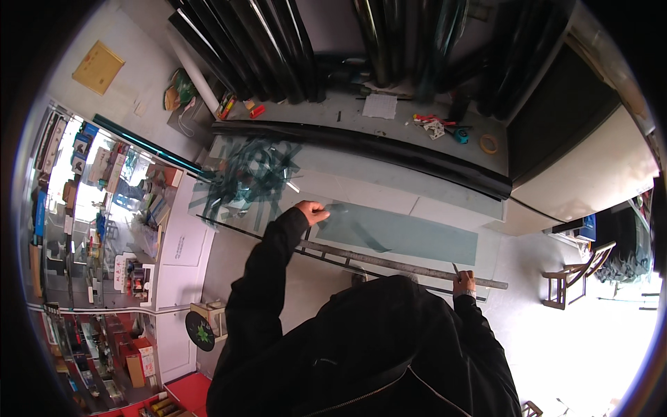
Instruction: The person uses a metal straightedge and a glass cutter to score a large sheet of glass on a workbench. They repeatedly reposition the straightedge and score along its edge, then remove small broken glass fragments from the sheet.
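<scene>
My left hand (312, 212) is closed in a pinch on the end of a thin strip of tinted film (368, 235), which curls away from the fingers. Under the strip, a flat bluish-green film sheet (434, 236) lies on the table. A long grey metal straightedge (396, 263) runs along the table's near side, below the sheet. By its right end, my right hand (464, 283) is closed around a slim knife (456, 268), whose thin tip points up and away from me; its handle is hidden in the fingers.
A tangled heap of film offcuts (253, 174) covers the table's left end. One long black roll (361, 149) lies across the far side, with more rolls (257, 48) standing behind. Tape (488, 144) and small tools rest on the back ledge. Glass shelves (104, 208) stand left, a wooden chair (577, 274) right.
</scene>
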Available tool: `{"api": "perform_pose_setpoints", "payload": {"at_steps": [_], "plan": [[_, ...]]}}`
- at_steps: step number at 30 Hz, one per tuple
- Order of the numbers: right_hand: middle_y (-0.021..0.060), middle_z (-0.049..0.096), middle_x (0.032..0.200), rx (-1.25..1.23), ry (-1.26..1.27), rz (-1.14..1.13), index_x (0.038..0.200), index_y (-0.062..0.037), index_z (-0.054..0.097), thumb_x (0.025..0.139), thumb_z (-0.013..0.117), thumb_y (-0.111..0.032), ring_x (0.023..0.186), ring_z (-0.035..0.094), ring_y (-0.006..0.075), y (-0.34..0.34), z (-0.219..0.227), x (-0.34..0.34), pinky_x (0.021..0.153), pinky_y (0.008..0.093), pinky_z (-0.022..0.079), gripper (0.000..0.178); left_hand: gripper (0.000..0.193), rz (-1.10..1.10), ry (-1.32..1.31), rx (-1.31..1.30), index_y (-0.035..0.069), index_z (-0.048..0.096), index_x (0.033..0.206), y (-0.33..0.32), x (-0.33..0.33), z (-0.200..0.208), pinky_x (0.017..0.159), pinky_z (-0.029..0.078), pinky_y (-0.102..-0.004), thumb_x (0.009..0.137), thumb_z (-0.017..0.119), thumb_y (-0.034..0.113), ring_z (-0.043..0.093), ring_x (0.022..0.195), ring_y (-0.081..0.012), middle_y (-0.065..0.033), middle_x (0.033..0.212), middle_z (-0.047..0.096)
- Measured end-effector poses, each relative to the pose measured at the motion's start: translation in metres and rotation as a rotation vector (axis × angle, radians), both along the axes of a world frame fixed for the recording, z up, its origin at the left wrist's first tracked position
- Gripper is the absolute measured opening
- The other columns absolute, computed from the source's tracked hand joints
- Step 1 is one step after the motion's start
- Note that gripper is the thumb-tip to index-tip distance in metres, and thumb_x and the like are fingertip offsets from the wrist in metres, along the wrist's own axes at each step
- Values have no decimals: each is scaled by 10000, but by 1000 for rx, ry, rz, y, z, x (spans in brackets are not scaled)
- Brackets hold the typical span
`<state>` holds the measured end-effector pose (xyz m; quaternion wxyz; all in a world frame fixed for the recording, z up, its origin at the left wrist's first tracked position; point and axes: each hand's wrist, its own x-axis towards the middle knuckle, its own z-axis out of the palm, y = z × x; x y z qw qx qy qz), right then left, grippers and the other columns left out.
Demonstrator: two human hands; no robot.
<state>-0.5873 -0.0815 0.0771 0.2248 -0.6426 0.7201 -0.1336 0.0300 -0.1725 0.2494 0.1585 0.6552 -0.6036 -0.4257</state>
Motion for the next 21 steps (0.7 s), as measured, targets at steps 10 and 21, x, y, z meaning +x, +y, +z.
{"api": "perform_pose_setpoints", "payload": {"at_steps": [10,21], "plan": [[180,591,964,-64,-22,16,937,-40,620,823,693,-125,889,609,405,5,11,1,753,487,517,160,244,933,309,-718,52,666,908,-64,296,-10,641,499,-274,970,677,288,630,689,-117,-22,788,695],[180,611,1016,48,-6,-14,949,-49,643,830,685,-127,925,629,403,16,13,12,769,491,526,148,247,902,-120,-847,3,675,1063,-67,333,3,733,513,-257,969,696,230,649,797,-99,-40,863,709]]}}
